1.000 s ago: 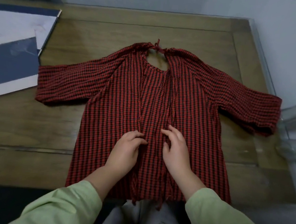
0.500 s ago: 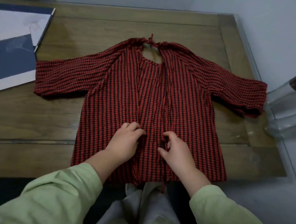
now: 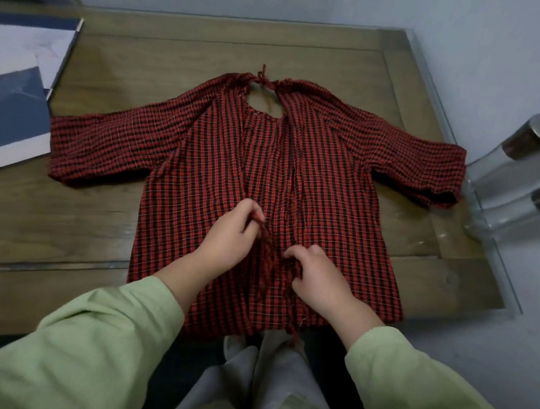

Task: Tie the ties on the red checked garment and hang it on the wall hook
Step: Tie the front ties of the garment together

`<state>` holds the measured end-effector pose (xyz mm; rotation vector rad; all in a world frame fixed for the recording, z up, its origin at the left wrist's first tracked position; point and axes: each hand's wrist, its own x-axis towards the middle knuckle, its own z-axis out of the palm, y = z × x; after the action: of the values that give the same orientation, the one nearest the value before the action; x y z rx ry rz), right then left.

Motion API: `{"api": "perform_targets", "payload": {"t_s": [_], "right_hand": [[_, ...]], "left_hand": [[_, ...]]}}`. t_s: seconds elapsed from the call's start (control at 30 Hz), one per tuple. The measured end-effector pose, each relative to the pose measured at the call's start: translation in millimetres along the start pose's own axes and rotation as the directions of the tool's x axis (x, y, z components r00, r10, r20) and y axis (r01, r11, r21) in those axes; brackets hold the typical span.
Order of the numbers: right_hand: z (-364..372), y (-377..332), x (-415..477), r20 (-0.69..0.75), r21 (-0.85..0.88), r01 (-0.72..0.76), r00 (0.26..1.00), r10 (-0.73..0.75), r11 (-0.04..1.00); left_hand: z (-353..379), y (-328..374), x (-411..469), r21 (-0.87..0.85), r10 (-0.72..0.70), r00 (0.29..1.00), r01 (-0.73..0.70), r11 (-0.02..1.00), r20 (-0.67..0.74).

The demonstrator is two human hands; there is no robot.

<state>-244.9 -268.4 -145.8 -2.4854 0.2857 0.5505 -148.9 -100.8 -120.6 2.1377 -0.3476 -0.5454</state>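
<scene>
The red checked garment (image 3: pixel 202 155) lies flat on the wooden table (image 3: pixel 145 55), sleeves spread, its hem hanging over the near edge. A small knot (image 3: pixel 263 76) holds the neck opening together at the far end. Down the middle the two panels meet at a slit. My left hand (image 3: pixel 231 236) pinches a thin red tie strip (image 3: pixel 264 239) lifted off the cloth near the waist. My right hand (image 3: pixel 318 274) grips the other tie end (image 3: pixel 291 263) just right of the slit. No wall hook is in view.
Blue and white sheets or folders (image 3: pixel 17 97) lie at the table's far left. Two clear bottles with metal caps (image 3: pixel 517 170) stand by the table's right edge against the pale wall. A glass top's edge (image 3: pixel 474 186) runs along the right side.
Both hands went from resting on the cloth at the slit to pinching the waist ties; the left hand has lifted its strip. The camera view shifted slightly.
</scene>
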Motion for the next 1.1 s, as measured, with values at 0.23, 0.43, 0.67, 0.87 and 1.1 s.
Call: {"api": "perform_targets", "payload": {"t_s": [0.23,0.43,0.67,0.87,1.1], "right_hand": [[3,-2,5,-0.202,0.138,0.045,0.979,-0.016,0.989],[-8,-20,9,-0.283,0.488,0.134,0.959,0.011,0.862],[-29,-37,20,-0.266,0.519,0.188,0.963,-0.051,0.834],[-41,-44,40,-0.218,0.396,0.188,0.970,-0.107,0.899],[-65,-60,66,-0.064,0.238,0.179,0.984,-0.169,0.955]], "left_hand": [[2,13,19,-0.444,-0.436,0.890,0.447,0.777,0.133],[7,-3,14,-0.265,-0.309,0.931,0.353,0.897,0.195],[12,-12,6,-0.049,-0.001,0.984,0.010,0.999,0.178],[6,7,1,-0.186,-0.077,0.973,0.119,0.975,0.218],[10,9,-3,-0.356,-0.101,0.977,0.164,0.920,0.190]]}}
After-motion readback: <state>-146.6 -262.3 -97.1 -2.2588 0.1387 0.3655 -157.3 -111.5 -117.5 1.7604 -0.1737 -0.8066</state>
